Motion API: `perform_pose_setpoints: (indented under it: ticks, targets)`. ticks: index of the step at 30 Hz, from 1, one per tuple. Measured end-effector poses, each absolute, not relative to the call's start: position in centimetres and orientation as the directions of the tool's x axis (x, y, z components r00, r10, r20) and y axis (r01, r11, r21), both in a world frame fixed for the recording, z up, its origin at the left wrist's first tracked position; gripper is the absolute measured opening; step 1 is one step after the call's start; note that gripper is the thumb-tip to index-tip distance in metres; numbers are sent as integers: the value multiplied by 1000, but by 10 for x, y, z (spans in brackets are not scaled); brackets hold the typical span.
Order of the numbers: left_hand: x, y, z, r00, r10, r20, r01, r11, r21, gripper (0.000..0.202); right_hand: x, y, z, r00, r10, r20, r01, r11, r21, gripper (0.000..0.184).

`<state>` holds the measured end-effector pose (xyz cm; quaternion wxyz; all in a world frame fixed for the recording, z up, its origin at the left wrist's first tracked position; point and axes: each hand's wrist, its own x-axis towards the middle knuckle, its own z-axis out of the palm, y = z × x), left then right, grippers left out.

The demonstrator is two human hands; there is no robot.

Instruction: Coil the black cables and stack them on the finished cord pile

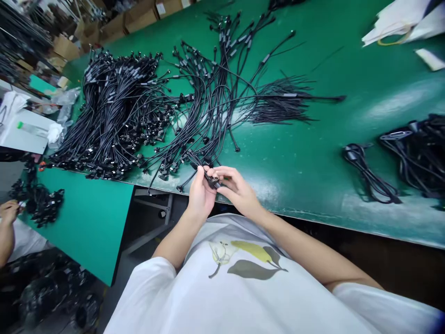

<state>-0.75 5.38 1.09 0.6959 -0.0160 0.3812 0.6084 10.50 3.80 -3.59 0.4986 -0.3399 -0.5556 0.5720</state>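
Both hands meet at the table's near edge, close to my body. My left hand (202, 194) is closed round a small bunch of black cables (210, 180) with connector ends. From the right, the fingers of my right hand (239, 192) pinch a connector at the end of that bunch; its exact shape is partly covered by the fingers. Just beyond the hands lies a loose spread of black cables (217, 104) with plugs and grey sleeves. Left of it is a large heap of similar cables (111, 104).
Thin black strips or ties (281, 102) lie on the green table (295, 167). To the right are a coiled cable (370, 174) and a pile of bundled cables (417, 153). White papers (399, 21) lie at the far right. Another person's hand (9, 211) works at a lower green table (93, 218).
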Motion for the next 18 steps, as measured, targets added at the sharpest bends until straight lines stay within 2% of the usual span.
perform_pose_setpoints:
  ticks: [2, 4, 6, 8, 12, 15, 16, 18]
  targets:
    - [-4, 50, 12, -64, 873, -483, -848, 208, 488, 30, 101, 39, -32, -300, 953, -48, -450, -186, -873, 37]
    - [-1, 47, 13, -86, 916, -392, -830, 152, 537, 25, 99, 38, -27, -354, 915, -193, -608, -382, -696, 40]
    - [1, 44, 12, -77, 954, -291, -797, 117, 592, 19, 100, 37, -23, -395, 878, -271, -670, -477, -570, 39]
    - [2, 42, 11, -43, 970, -240, -774, 120, 622, 20, 101, 36, -21, -399, 871, -288, -686, -491, -537, 40]
    - [4, 44, 9, 0, 947, -322, -775, 204, 598, 20, 103, 37, -29, -402, 877, -264, -630, -474, -615, 50]
    - [5, 47, 9, -13, 927, -375, -738, 244, 630, 19, 106, 39, -34, -391, 891, -232, -556, -429, -712, 58]
    - [5, 48, 8, -23, 924, -381, -715, 251, 653, 19, 108, 40, -33, -364, 913, -187, -505, -362, -784, 58]
    - [6, 49, 6, -47, 928, -369, -659, 249, 710, 21, 113, 41, -28, -261, 965, -16, -287, -93, -953, 57]
